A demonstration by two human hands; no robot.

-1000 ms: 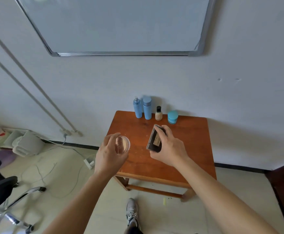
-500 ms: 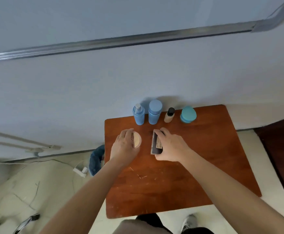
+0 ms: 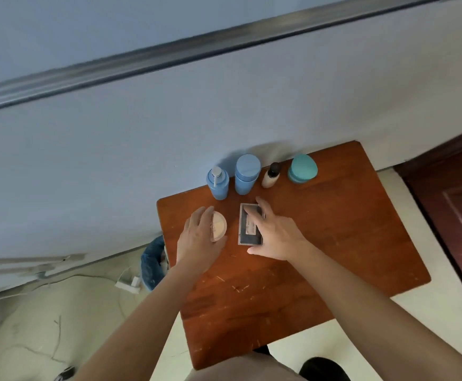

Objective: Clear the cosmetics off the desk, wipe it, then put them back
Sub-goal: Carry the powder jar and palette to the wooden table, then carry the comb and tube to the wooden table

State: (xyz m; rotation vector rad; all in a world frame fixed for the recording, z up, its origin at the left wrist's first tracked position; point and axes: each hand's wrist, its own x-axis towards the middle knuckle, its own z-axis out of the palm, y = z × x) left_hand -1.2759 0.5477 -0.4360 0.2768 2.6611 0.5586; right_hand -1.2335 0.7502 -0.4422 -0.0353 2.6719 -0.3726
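Note:
On the brown wooden desk (image 3: 334,243) a round powder compact (image 3: 220,225) lies flat, and my left hand (image 3: 196,243) holds it between fingers and thumb. Just to its right lies a rectangular dark makeup palette (image 3: 245,229). My right hand (image 3: 276,235) grips it, index finger at its far end and thumb at its near end. Along the back edge by the wall stand a blue pump bottle (image 3: 218,182), a blue capped bottle (image 3: 247,173), a small black-capped foundation bottle (image 3: 271,176) and a teal jar (image 3: 302,169).
A blue bin (image 3: 152,262) sits on the floor against the desk's left side, with a white power strip (image 3: 129,283) and cables beside it. A dark red door (image 3: 458,210) is to the right. A whiteboard frame (image 3: 196,50) hangs on the wall above.
Both hands have carried the compact and the palette forward and lowered them flat onto the desk in front of the bottles. My view has moved closer and tilted.

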